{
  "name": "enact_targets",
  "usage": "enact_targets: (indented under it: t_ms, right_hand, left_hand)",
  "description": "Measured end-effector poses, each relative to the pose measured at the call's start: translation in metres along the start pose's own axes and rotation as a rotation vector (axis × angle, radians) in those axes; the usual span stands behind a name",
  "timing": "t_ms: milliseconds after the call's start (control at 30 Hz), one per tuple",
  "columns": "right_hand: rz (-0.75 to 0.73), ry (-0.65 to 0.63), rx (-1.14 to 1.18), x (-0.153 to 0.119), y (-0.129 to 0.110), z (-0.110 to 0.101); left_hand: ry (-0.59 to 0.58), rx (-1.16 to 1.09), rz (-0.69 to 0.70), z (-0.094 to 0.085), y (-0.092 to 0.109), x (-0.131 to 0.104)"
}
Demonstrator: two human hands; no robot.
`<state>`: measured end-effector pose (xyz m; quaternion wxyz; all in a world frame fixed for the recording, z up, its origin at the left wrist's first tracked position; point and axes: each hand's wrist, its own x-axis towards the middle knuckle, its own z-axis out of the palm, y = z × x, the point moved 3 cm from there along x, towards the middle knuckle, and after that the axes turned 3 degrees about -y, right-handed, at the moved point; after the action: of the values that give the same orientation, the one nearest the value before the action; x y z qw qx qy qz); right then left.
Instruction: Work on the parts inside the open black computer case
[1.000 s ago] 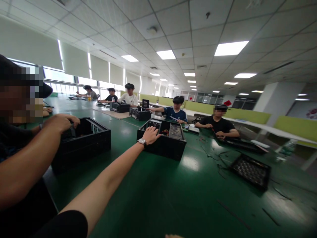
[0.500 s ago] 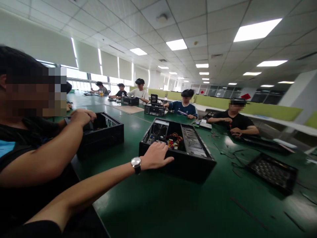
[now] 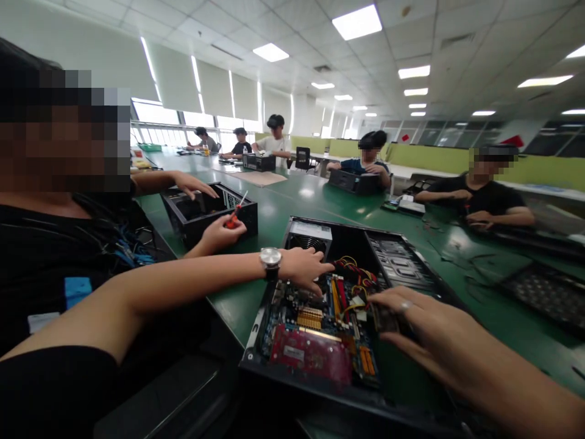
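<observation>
An open computer case lies in front of me, its motherboard, red graphics card and coloured power cables showing. My left hand, with a watch on the wrist, hovers or rests over the board near the power supply fan; its fingers are apart and nothing shows in them. My right hand, with a ring, reaches into the case from the right. Its fingers and thumb curl around something dark beside the cables, too blurred to name.
At my left a co-worker holds an orange-handled screwdriver beside another open case. A dark perforated panel and loose cables lie on the green table to the right. Other people sit farther along, one with a case.
The open case now sits closer, turned and tilted toward me. My left hand has moved from its near wall to above its inside. My right hand has come into view. The co-worker's screwdriver now shows.
</observation>
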<state>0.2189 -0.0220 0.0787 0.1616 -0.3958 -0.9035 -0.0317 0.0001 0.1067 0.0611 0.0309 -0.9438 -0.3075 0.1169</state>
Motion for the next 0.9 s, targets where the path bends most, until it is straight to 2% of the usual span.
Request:
enact_targets:
  t_ms: [100, 200, 300, 400, 567, 733, 833, 900]
  right_hand:
    - [0.063, -0.348, -0.111, 0.052, 0.007, 0.022]
    - [0.148, -0.532, -0.236, 0.082, 0.023, 0.046]
    - [0.16, -0.57, -0.263, 0.096, 0.039, 0.068]
    - [0.189, -0.612, -0.266, 0.105, 0.052, 0.088]
    - [0.228, -0.701, -0.216, 0.124, 0.059, 0.122]
    - [0.184, -0.701, -0.156, 0.14, 0.049, 0.156]
    - [0.156, -0.718, -0.213, 0.142, 0.049, 0.161]
    - [0.131, -0.729, -0.286, 0.139, 0.056, 0.151]
  left_hand:
    - [-0.173, -0.009, -0.027, 0.025, -0.017, 0.035]
    - [-0.207, -0.021, 0.023, 0.032, -0.017, 0.055]
    - [-0.174, -0.026, 0.051, 0.031, -0.012, 0.066]
    - [-0.095, -0.021, 0.051, 0.026, -0.01, 0.062]
    - [0.044, 0.003, 0.027, 0.008, -0.019, 0.027]
    - [0.089, 0.049, -0.013, -0.004, -0.029, 0.003]
    - [0.095, 0.043, -0.048, -0.002, -0.032, 0.003]
    - [0.079, 0.025, -0.057, 0.0, -0.033, 0.009]
